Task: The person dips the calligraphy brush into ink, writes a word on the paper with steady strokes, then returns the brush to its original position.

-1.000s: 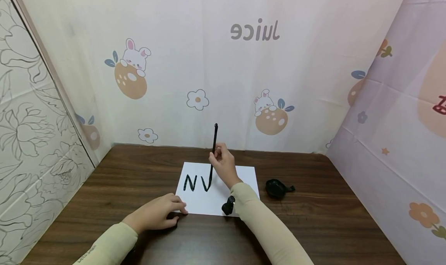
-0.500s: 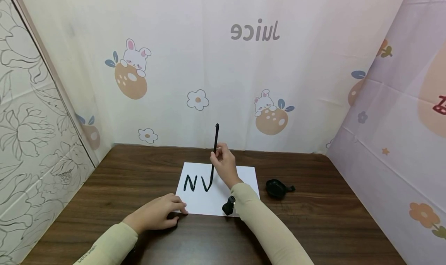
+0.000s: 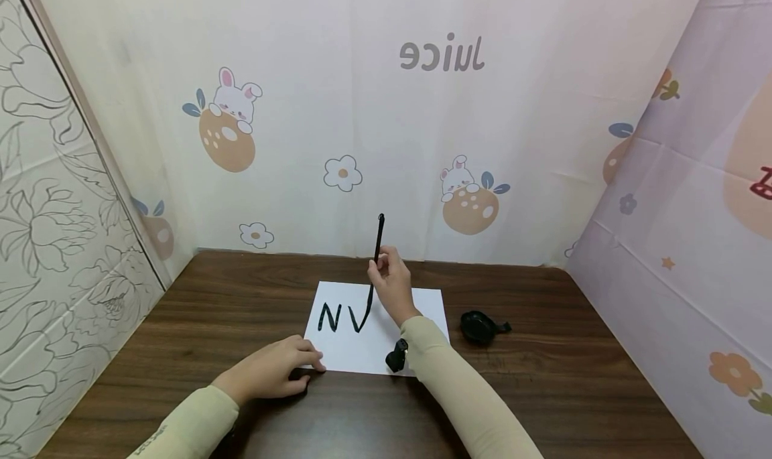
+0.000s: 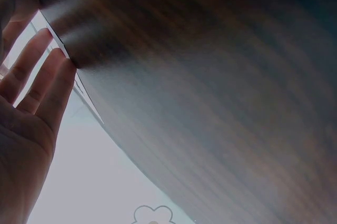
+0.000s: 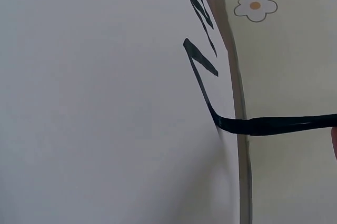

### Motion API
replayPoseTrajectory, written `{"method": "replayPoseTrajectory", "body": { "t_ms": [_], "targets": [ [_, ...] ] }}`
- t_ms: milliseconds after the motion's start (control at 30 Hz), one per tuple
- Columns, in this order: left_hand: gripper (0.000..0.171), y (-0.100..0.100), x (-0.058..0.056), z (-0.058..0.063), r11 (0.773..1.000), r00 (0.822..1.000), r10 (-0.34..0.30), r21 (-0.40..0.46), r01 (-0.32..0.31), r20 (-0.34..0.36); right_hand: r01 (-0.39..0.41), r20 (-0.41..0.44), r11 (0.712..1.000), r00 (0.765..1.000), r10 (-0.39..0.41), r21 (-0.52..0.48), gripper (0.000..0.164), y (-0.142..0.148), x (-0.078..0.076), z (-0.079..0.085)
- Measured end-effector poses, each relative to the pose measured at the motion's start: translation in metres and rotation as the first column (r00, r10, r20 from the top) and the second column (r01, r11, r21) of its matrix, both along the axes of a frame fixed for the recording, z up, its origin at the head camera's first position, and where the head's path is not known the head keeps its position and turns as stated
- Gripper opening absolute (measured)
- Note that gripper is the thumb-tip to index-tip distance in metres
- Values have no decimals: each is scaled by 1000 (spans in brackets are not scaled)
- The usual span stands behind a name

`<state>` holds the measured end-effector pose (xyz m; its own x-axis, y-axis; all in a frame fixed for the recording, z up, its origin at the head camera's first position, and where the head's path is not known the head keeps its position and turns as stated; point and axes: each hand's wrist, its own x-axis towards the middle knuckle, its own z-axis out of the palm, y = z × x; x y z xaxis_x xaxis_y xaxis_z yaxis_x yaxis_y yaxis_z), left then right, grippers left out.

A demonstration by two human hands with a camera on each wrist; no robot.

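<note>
The brush has slid up, pinched by the right hand, inking probably a V beside the N; the left hand, fingers spread, touches the paper.

Passable over table left of paper, beyond left hand; tight between paper and dish; blocked over paper's middle by right hand and brush, behind by curtain.

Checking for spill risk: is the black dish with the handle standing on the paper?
No, the black dish stands on the wooden table, just beyond the right edge of the white paper.
</note>
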<state>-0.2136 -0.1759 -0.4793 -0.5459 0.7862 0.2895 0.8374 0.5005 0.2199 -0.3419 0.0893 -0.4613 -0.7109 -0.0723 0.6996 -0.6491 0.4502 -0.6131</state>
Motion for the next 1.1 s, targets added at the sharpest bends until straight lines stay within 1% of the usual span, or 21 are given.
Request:
{"method": "replayPoseTrajectory", "body": {
  "t_ms": [433, 733, 1100],
  "targets": [
    [23, -1, 0, -1, 1000, 1000, 8, -10, -8, 16, 22, 10, 1000, 1000, -22, 2, 24, -1, -2, 0],
    [23, 0, 1, 0, 1000, 999, 10, -14, -9, 31, 32, -21, 999, 999, -31, 22, 22, 0, -3, 1],
    [23, 0, 1, 0, 1000, 1000, 6, -17, -5, 21, 10, -46, 1000, 999, -10, -4, 23, 5, -1, 15]
  ]
}}
